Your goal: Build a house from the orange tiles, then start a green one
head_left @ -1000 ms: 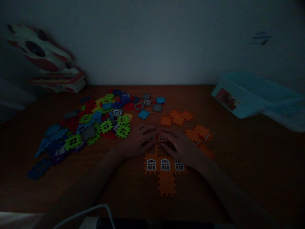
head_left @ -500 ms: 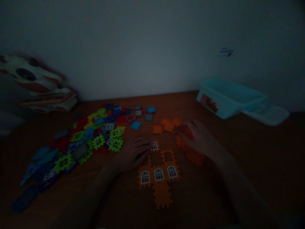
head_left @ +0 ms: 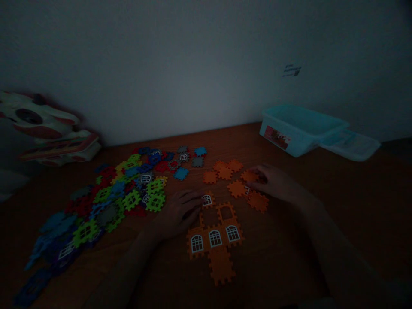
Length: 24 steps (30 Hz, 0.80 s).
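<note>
My left hand (head_left: 180, 211) lies low over the table with fingers stretched out. Its fingertips touch the edge of an orange window tile (head_left: 207, 200) with a white arched frame. That tile tops a flat shape of joined orange interlocking tiles (head_left: 222, 262), three with white arched windows in a row. My right hand (head_left: 273, 182) has its thumb and fingers closed on the right edge of an orange tile (head_left: 249, 176). Just below it lie more loose orange tiles (head_left: 258, 201), one partly covering a white window frame. Dim light blurs the finger details.
Left of my hands spreads a heap of coloured tiles (head_left: 112, 195). Several orange tiles (head_left: 223, 171) lie beyond the joined shape, near blue and grey ones. A light-blue plastic box (head_left: 298, 131) with its lid (head_left: 352, 143) stands back right. A cow-shaped toy keyboard (head_left: 61, 148) is at left.
My right hand has shifted off the loose orange tiles, uncovering them, and now grips one at its edge. My left hand stays by the window tile. The view has turned slightly.
</note>
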Tool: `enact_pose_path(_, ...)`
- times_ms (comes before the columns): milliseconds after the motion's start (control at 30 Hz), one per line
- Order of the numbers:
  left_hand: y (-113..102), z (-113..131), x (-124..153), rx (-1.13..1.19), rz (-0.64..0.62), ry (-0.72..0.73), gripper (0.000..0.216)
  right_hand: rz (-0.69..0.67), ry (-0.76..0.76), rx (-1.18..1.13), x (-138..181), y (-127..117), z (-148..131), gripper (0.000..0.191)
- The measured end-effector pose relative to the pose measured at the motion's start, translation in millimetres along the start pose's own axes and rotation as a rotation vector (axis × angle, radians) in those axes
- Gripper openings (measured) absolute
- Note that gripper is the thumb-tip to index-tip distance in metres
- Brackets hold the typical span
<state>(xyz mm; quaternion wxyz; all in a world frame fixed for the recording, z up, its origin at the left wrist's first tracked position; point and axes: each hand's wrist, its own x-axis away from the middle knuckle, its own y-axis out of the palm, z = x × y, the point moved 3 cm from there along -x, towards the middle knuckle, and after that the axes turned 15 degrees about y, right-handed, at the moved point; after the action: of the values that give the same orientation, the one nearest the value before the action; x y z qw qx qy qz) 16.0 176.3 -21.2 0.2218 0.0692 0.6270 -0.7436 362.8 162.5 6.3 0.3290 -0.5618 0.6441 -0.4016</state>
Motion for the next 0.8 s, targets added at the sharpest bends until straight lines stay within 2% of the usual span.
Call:
enact_pose_path(200, 1.0, -0.4, 0.1, 0.005, 0.013, 0.003, 0.037, 0.204, 0.026, -0.103, -2.2, 1.9, -16.2, 0.040)
enact_pose_path(300, 0.8, -0.7, -0.3, 0.006, -0.005, -0.011, 0.037, 0.128, 0.029, -0.236, -3.1, 10.2, -20.6, 0.040)
enact_pose_path(400, -0.2, -0.7, -0.8, 0.009, -0.004, -0.012, 0.037, 0.025, -0.144, -0.204, 0.2, 17.3, -29.1, 0.036)
enact_pose_path(467, -1.2, 0.2, -1.3, 0.009, -0.001, -0.008, 0.037, 0.022, -0.236, -0.093, 3.5, 19.5, -32.8, 0.040)
enact_pose_path(600, -4.1, 3.5, -2.4, 0.001, 0.012, -0.034, 0.044, 0.048, -0.209, 0.057, 5.1, 21.4, -31.2, 0.057)
enact_pose_path(800, -4.9, 4.3, -0.5, -0.022, 0.037, -0.081, 0.050, 0.032, -0.183, 0.044, 3.3, 20.3, -34.2, 0.048)
